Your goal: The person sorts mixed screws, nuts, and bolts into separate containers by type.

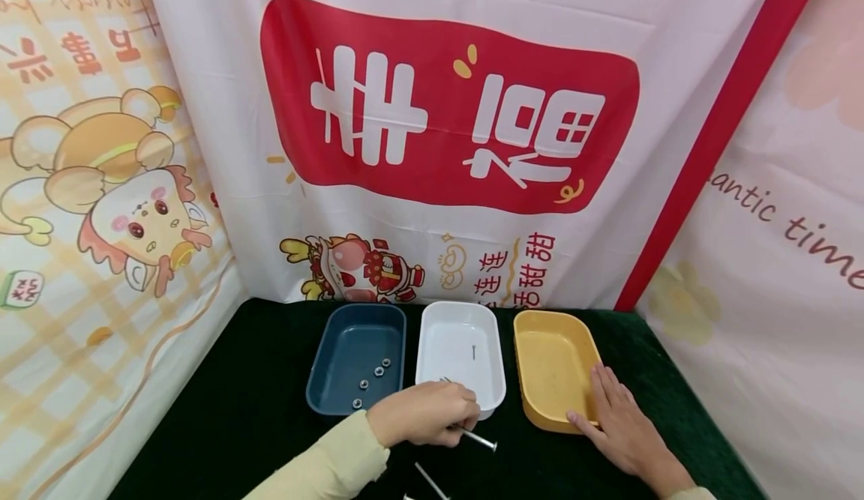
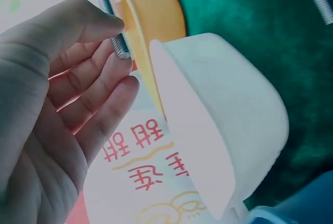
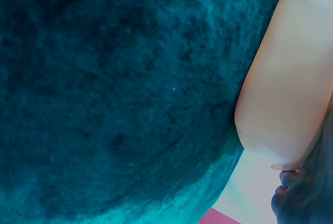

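Observation:
My left hand (image 1: 427,414) pinches a long metal bolt (image 1: 482,440) between thumb and fingertips, in front of the white tray (image 1: 451,318). In the left wrist view the threaded end of this bolt (image 2: 123,49) sticks out past the thumb. A small screw (image 1: 474,352) lies inside the white tray. With fingers fairly straight, my right hand (image 1: 626,426) rests along the right side and near corner of the yellow tray (image 1: 553,369). The right wrist view catches the outer wall of that yellow tray (image 3: 286,78) beside the hand's darkened fingers (image 3: 283,195).
Left of the white tray stands a blue tray (image 1: 351,342) with several nuts (image 1: 379,372) in it. Another bolt (image 1: 430,480) lies on the dark green cloth (image 1: 223,410) at the near edge. Printed curtains (image 1: 445,238) hang behind and at both sides.

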Demonstrator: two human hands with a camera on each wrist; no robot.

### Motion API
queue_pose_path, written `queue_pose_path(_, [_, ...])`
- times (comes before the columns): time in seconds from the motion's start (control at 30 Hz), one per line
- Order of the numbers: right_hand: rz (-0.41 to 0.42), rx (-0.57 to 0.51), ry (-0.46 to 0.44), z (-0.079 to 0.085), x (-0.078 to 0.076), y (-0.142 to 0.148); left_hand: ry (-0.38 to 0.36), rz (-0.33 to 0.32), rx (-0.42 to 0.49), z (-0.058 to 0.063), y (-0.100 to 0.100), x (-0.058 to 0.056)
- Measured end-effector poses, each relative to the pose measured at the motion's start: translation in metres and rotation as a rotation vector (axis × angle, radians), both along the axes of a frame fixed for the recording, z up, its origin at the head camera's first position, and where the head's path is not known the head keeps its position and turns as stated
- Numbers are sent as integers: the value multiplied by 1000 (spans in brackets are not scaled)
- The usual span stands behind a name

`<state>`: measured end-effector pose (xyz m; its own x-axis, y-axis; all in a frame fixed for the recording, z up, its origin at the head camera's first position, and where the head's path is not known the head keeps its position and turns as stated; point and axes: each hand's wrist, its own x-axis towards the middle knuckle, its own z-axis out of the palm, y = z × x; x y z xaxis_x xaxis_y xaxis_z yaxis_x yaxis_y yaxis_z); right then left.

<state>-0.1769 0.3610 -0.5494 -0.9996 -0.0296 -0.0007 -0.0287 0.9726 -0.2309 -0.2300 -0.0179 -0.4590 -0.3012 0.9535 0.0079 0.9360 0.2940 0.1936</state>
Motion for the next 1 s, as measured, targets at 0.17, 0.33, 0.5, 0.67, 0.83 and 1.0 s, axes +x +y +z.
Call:
queue_pose_path(0.17, [-2,-1,5,1,0,0,43,15,9,10,17,-9])
queue_pose_path(0.33, [-2,-3,7,1,0,0,56,47,42,20,31,-20])
queue_pose_path(0.5, [0,4,12,0,0,0,42,88,66,27,47,-30])
queue_pose_path(0.67, [1,6,13,1,0,-1,64,120,90,28,62,-35])
queue_pose_path(0.83, [-2,3,13,1,1,-2,112,156,131,19,79,-41])
queue_pose_path(1.0, [2,6,25,1,3,-3,144,203,143,8,98,-45])
